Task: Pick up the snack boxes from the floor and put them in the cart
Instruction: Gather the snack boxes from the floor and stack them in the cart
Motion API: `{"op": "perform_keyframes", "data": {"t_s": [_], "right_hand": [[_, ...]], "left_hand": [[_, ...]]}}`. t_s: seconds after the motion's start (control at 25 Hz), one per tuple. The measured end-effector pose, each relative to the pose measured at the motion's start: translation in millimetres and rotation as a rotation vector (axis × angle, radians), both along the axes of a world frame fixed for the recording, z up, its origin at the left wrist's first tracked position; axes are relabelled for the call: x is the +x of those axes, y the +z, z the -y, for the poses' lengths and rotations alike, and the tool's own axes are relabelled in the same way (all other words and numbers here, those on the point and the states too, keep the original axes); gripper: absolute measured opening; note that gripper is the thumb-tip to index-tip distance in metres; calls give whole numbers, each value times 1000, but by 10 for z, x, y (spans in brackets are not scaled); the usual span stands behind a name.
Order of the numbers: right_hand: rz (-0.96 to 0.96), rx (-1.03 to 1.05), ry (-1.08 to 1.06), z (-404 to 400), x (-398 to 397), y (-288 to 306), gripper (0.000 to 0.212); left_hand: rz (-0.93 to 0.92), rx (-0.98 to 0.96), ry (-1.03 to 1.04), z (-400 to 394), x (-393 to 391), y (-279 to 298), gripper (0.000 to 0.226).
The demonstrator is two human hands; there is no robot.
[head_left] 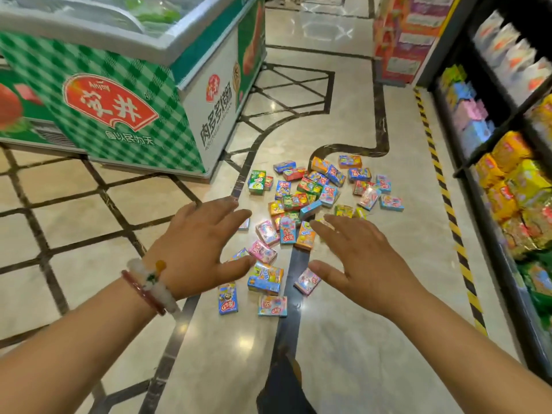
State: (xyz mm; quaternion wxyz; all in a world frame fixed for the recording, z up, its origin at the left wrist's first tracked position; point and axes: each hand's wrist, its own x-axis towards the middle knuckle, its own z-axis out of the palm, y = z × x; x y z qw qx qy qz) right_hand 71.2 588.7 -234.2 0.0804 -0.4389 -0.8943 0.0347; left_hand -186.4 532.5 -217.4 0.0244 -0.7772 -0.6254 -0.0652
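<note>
Littering glossy floor (343, 339): rectangular cardboard boxes (301, 201)

Roughly forty small colourful cardboard snack boxes (301, 201) lie scattered on the floor; two bare hands, left (197, 246) and right (363, 264); two bracelets (149, 283); one green-checked chest freezer (125, 94).

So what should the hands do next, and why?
Probably lower both hands to the nearest snack boxes and gather a few. The left hand and right hand hover open above the pile on the floor, fingers spread, holding nothing. Every box still lies on the tiles, and no cart shows in this view, so grabbing comes first.
</note>
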Motion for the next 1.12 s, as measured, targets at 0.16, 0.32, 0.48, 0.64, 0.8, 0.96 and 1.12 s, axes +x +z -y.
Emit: {"op": "perform_keyframes", "data": {"t_s": [0.16, 0.32, 0.48, 0.64, 0.8, 0.96, 1.12], "right_hand": [[17, -96, 42, -597, -271, -583, 74], [9, -218, 59, -984, -525, -1645, 73], [64, -146, 53, -1224, -727, -2986, 61], [36, -264, 32, -1263, -772, -4481, 60], [96, -375, 74, -1233, -694, -5983, 51], [265, -533, 172, -1223, -753, -7324, 38], [317, -409, 202, -1125, -992, -8022, 45]], "left_hand": [[124, -44, 49, -603, -207, -617, 74], [260, -126, 172, -1100, -524, -1626, 81], [208, -194, 117, -1356, -705, -3004, 76], [229, -223, 54, -1461, -698, -4494, 71], [223, -257, -29, -1576, -514, -5954, 69], [59, -294, -179, -1787, -413, -7301, 65], [36, -363, -225, -1898, -365, -8086, 83]]}}
